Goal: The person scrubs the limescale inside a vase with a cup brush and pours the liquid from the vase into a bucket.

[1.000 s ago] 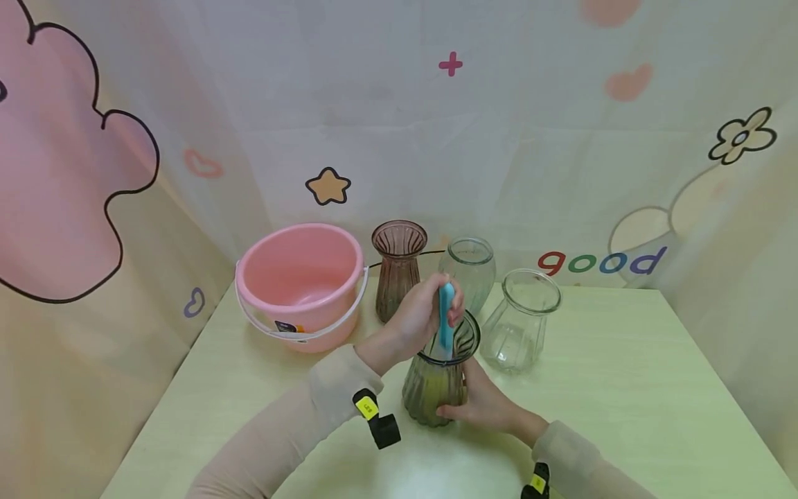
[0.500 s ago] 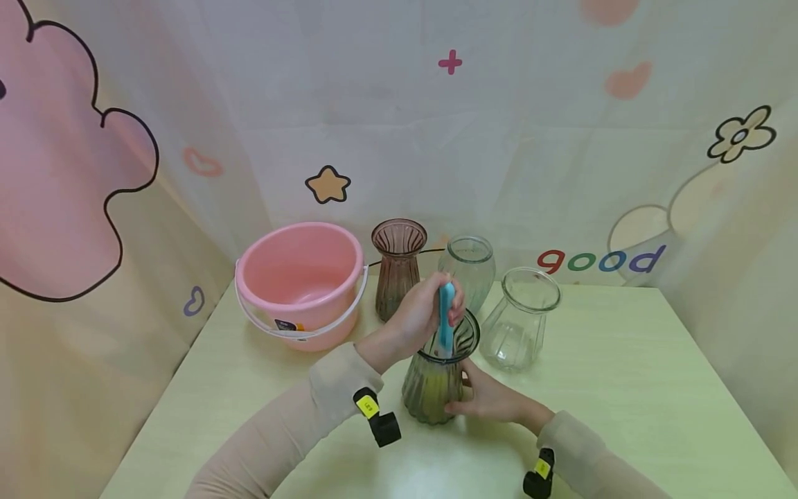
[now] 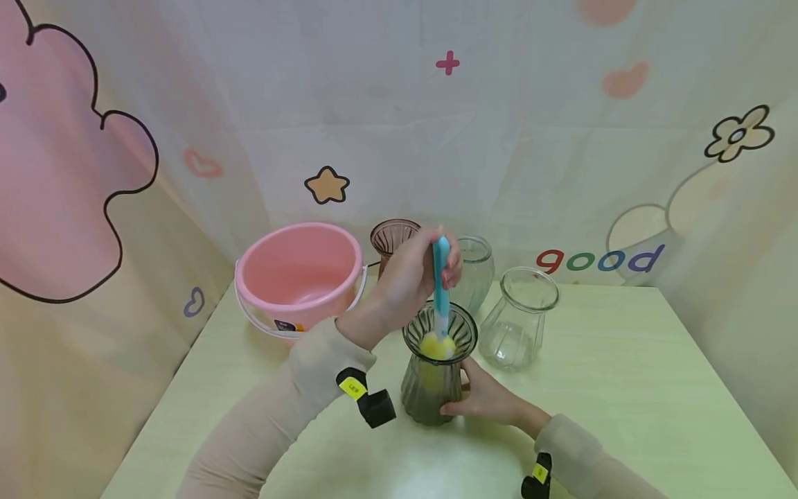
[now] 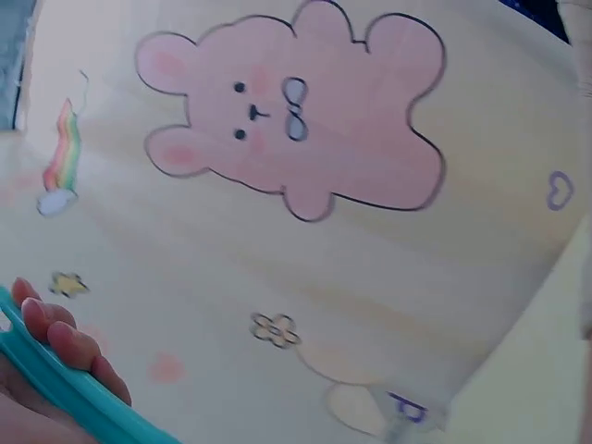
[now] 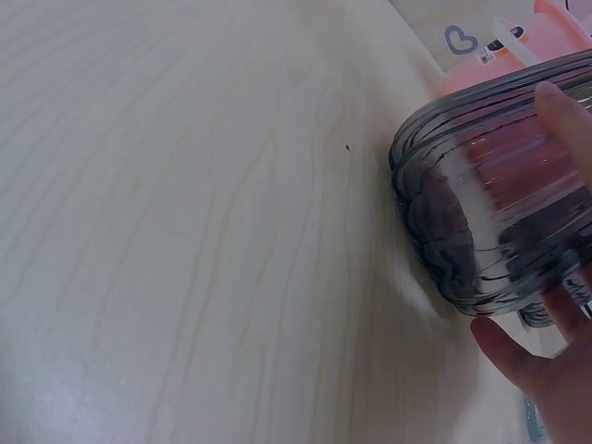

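A bottle brush [image 3: 441, 267] with a blue handle and a yellow sponge head [image 3: 438, 347] stands upright in the mouth of a grey ribbed glass vase [image 3: 425, 398]. My left hand [image 3: 405, 281] grips its handle above the rim, and the sponge shows just inside the opening. In the left wrist view, fingers curl round the blue handle [image 4: 74, 393]. Low on the vase's right side, my right hand [image 3: 489, 396] holds it upright on the table. The right wrist view has the vase's ribbed base [image 5: 453, 222] between thumb and fingers.
A pink bucket [image 3: 249, 298] with a white handle stands at the back left. Behind my left hand is a brownish-pink vase [image 3: 389, 239], partly hidden. Two clear glass vases [image 3: 476, 277] stand at the back right, the nearer clear vase [image 3: 514, 339] close to my right hand.
My left hand has risen with the brush, and the yellow sponge has come up from deep in the vase to its mouth. The right hand and vase stay nearly still.
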The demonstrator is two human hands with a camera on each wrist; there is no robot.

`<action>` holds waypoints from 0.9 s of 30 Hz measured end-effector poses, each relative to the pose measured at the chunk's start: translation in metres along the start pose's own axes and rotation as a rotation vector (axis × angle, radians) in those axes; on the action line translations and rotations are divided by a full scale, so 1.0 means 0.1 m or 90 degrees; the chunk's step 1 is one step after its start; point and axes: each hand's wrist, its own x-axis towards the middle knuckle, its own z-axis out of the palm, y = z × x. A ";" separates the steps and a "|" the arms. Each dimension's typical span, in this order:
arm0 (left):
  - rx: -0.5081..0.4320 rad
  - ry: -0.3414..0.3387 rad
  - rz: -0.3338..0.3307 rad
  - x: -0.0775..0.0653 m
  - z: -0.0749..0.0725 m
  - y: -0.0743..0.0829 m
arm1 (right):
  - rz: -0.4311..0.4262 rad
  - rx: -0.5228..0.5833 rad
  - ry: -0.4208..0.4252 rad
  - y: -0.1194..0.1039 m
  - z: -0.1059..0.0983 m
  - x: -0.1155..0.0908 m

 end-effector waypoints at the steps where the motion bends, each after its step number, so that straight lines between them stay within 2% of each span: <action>1: 0.000 -0.001 0.006 0.01 0.01 0.05 | 0.002 0.000 0.003 0.00 0.00 0.00; 5: 0.005 -0.006 0.011 0.04 0.03 0.16 | 0.004 0.007 0.014 -0.01 0.02 0.00; 9: 0.005 -0.010 0.009 0.02 0.03 0.12 | 0.001 0.013 0.023 -0.03 0.05 -0.01; 13: 0.002 -0.015 -0.013 0.02 0.00 -0.07 | -0.010 0.004 0.031 -0.17 0.04 -0.04; 16: 0.010 -0.009 -0.054 0.00 -0.05 -0.34 | -0.018 -0.005 0.035 -0.17 0.03 -0.04; 19: 0.029 0.004 -0.096 -0.02 -0.10 -0.57 | -0.023 -0.009 0.039 -0.05 0.04 -0.01; 22: 0.038 0.005 -0.116 -0.03 -0.12 -0.66 | -0.027 -0.018 0.043 0.00 0.06 0.00; 27: 0.035 -0.006 -0.110 -0.01 -0.12 -0.69 | -0.043 -0.035 0.023 0.00 0.06 0.00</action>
